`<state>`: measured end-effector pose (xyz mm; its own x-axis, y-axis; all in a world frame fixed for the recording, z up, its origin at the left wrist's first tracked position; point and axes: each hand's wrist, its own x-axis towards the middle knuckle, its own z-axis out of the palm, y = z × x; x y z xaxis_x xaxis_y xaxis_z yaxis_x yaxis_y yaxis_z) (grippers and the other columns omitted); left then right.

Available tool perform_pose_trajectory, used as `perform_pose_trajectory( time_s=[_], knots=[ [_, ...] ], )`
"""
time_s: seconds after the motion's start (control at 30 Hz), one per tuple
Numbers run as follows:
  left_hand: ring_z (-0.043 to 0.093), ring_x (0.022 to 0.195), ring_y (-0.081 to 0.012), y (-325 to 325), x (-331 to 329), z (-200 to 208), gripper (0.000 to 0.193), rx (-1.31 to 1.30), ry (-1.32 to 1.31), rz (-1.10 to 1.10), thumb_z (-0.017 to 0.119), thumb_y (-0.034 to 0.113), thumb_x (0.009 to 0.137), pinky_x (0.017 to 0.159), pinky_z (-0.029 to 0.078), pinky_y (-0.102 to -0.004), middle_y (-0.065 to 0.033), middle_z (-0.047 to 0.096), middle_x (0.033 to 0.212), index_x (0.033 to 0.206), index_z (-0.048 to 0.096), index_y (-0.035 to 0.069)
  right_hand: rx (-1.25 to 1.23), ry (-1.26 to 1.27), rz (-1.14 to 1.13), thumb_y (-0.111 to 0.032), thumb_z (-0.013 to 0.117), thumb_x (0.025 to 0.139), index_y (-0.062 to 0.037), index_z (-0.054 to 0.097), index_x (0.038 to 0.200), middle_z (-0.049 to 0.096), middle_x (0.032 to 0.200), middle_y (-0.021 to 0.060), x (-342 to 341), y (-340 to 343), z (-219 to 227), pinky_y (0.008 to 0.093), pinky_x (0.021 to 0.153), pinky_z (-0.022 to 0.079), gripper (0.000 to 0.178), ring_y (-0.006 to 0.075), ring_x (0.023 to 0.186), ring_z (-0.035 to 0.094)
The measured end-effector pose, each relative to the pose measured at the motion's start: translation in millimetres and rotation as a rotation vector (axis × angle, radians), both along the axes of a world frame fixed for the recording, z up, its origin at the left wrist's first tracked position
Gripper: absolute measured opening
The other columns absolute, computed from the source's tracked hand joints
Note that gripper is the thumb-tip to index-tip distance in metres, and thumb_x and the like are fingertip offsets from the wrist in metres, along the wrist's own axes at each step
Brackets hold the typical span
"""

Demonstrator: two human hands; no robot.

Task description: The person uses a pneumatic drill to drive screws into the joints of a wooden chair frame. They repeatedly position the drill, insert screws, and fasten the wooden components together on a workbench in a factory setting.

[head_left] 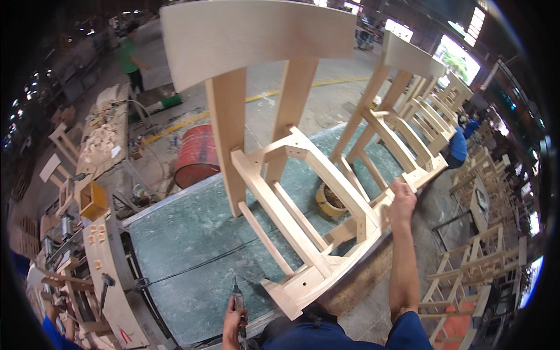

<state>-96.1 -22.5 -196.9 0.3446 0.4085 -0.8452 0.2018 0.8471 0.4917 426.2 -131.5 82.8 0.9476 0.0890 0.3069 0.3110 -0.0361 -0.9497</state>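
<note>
A pale wooden chair frame without a seat rests on the green-topped workbench, its wide curved backrest rising at the far side. My left hand is closed round a dark electric screwdriver at the near edge of the bench, its thin bit pointing away from me, apart from the wood. My right hand grips the chair frame at its right near end, fingers curled over the wood. Exactly which piece lies under the fingers is partly hidden.
More chair frames line the bench to the right. A yellow bucket shows through the near frame. Beyond the bench lies a red drum. A hammer and red-handled pliers lie on the left board. A person in green stands far left.
</note>
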Motion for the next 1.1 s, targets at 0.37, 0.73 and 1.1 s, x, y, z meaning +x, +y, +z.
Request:
perform_pose_trajectory(
  time_s=[0.37,0.73,1.1],
  knots=[
    [0.062,0.061,-0.0253,6.4,-61.5,200.6,0.100,0.928,-0.465,0.431,0.064,-0.003,0.066,0.039,0.052,-0.0366,-0.0207,0.059,0.097,0.153,0.023,0.024,0.698,0.694,0.598,0.001,0.056,0.096,0.0061,0.052,0.125,0.061,0.121,0.0177,-43.0,9.6,30.2,0.0263,0.089,0.059,0.030,0.0264,0.113,0.063],
    [0.065,0.084,-0.0264,11.5,-27.5,274.4,0.056,0.930,-0.739,0.183,0.075,-0.001,0.072,0.052,0.055,-0.0324,-0.0252,0.056,0.120,0.124,0.057,0.010,0.635,0.970,0.707,-0.025,0.064,0.096,-0.0064,0.064,0.093,0.070,0.092,0.0074,-103.7,26.2,34.6,0.0139,0.052,0.055,0.018,0.0107,0.075,0.070],
    [0.062,0.090,-0.0295,37.7,23.0,340.9,0.038,1.618,-0.410,-0.650,0.086,0.017,0.072,0.076,0.049,-0.0368,-0.0169,0.060,0.105,0.107,0.073,0.017,0.563,0.924,0.924,-0.022,0.063,0.096,-0.0051,0.061,0.099,0.055,0.079,0.0015,-141.1,3.0,39.9,0.0111,0.044,0.041,0.018,0.0033,0.060,0.050]
  ],
)
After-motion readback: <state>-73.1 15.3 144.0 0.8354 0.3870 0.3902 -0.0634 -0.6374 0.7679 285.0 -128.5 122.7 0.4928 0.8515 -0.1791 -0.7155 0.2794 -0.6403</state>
